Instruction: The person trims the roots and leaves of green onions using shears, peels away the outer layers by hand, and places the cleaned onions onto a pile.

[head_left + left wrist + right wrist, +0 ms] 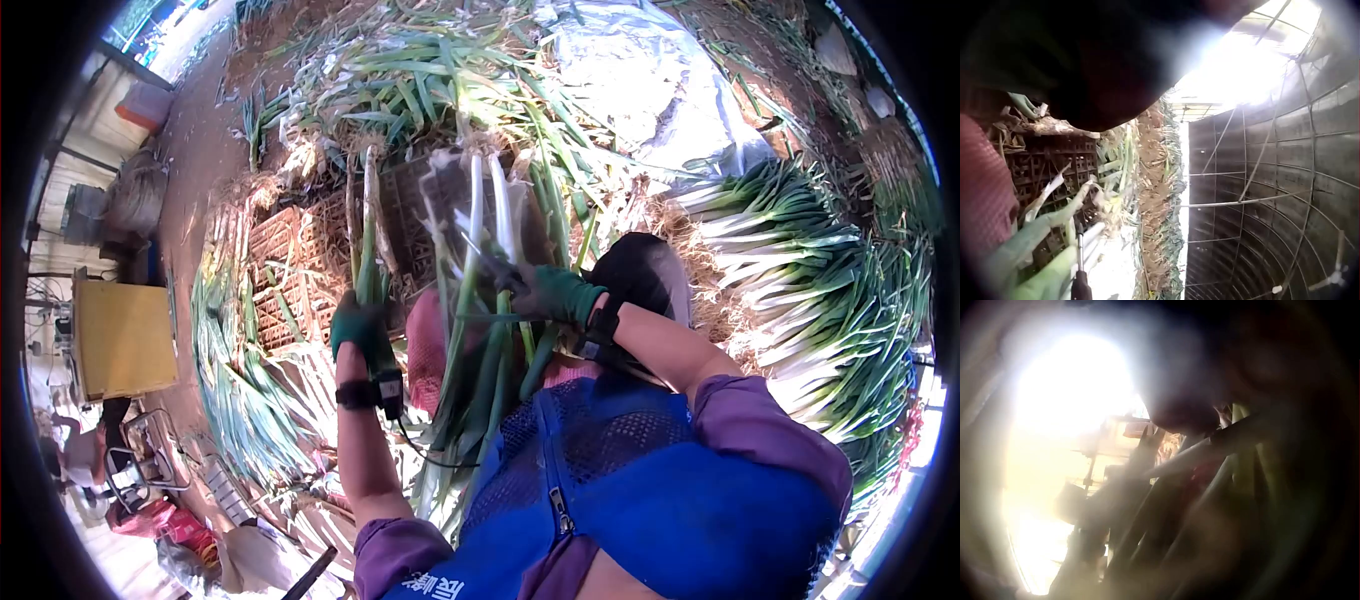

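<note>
I see the green-gloved left hand [360, 328] gripping a long green leek [368, 235]. The green-gloved right hand [558, 295] grasps a slim pale blade [1185, 456].

You're in what looks like a farm shed or greenhouse tunnel: the left wrist view shows a dark curved wall [1338, 156] with thin metal ribs [1312, 119], while bare earth floor [185, 215] surrounds stacked long green onions [800, 275] and heaped leaves [390, 75].
</note>
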